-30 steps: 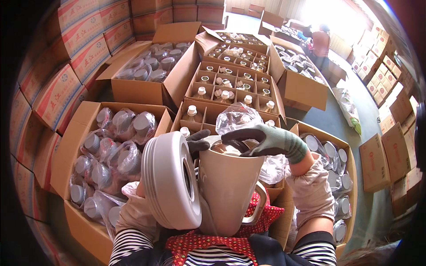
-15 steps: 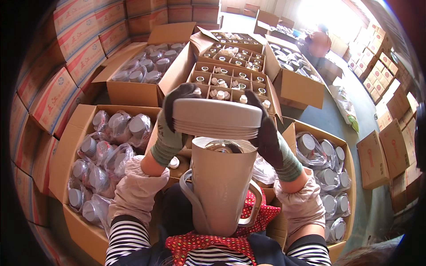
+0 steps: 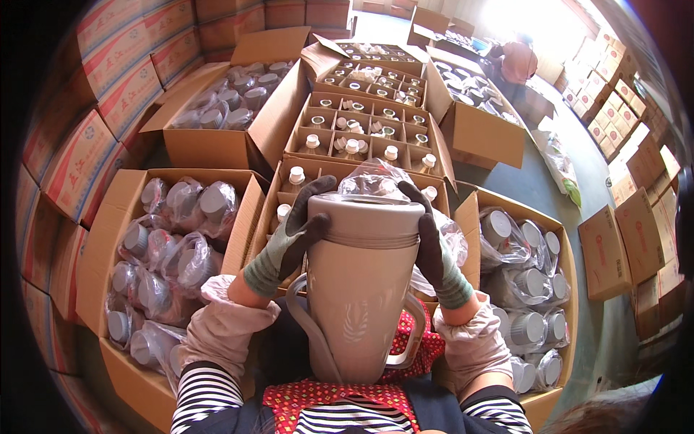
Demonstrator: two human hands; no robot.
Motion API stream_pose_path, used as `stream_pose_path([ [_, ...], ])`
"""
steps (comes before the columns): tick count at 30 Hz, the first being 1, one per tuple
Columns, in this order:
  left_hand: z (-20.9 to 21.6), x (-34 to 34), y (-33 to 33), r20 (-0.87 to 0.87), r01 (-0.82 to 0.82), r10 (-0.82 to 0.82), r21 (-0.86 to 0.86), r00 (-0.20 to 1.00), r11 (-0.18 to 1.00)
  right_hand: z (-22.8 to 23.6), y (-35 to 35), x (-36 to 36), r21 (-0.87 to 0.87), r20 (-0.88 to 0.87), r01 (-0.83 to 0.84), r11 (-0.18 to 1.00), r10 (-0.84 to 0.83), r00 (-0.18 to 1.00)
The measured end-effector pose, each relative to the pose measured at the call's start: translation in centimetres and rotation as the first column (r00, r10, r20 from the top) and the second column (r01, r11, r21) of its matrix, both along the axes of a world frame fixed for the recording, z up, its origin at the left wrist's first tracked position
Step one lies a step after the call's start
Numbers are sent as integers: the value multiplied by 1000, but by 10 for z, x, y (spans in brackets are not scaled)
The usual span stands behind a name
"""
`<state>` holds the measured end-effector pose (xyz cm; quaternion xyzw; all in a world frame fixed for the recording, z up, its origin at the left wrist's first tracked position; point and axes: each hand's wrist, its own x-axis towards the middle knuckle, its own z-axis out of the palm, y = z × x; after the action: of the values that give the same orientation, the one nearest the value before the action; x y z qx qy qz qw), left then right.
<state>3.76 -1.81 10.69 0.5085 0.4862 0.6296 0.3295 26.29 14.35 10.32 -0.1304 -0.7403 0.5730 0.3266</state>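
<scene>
In the head view, the gloved left hand (image 3: 300,226) and gloved right hand (image 3: 431,242) grasp the grey lid (image 3: 365,218) from opposite sides, fingers pressed along its edge, as it sits atop the tall grey jug (image 3: 358,307). The jug stands roughly upright at the person's lap by a red patterned apron (image 3: 318,396), its handle (image 3: 413,340) toward the right, between two open cartons (image 3: 137,376) of plastic-wrapped containers (image 3: 195,267).

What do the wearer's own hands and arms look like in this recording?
The left hand and right hand wear work gloves, blackish over the fingers, with grey-green knit cuffs. Loose, bunched pale pinkish-beige sleeve covers sit over the forearms. Nearer the body are black-and-white striped sleeves. No cables are visible.
</scene>
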Motion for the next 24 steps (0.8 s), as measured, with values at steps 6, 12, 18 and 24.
stream_pose_path([
  [6,-2,-1,5,120,75,-73,-11,990,997,-5,-2,-3,-50,-12,24,998,-25,1000],
  [12,-15,-11,15,204,174,-177,31,963,984,-1,-8,3,-87,14,10,996,-9,1000],
  [18,-28,-20,30,333,290,-320,136,887,947,43,-20,3,-51,112,48,998,-42,993],
  [24,-46,-32,53,131,295,-338,267,932,917,66,-31,-10,385,-31,139,912,-137,990],
])
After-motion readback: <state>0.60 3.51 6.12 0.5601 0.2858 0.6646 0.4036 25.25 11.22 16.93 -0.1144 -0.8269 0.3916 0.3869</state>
